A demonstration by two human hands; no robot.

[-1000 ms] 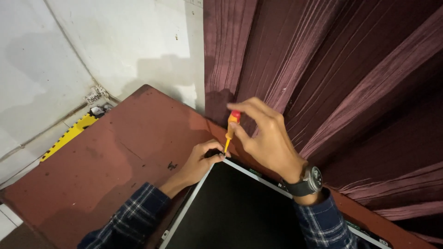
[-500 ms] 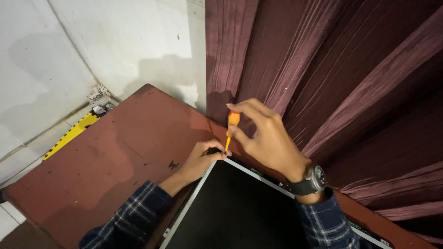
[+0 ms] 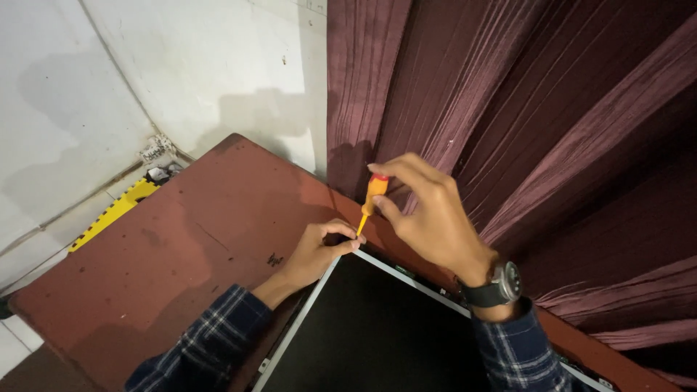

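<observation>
The right hand (image 3: 428, 218) pinches a small orange screwdriver (image 3: 370, 203) between thumb and fingertips, held upright, tip down at the corner of a dark flat screen (image 3: 377, 327); the left hand (image 3: 316, 250) rests curled just beside that tip, fingers pressing the corner, on a reddish table (image 3: 145, 261).

Screwdriver (image 3: 373, 197) tip hidden behind left hand (image 3: 319, 250); dark panel (image 3: 377, 327) cut off by bottom edge.
</observation>
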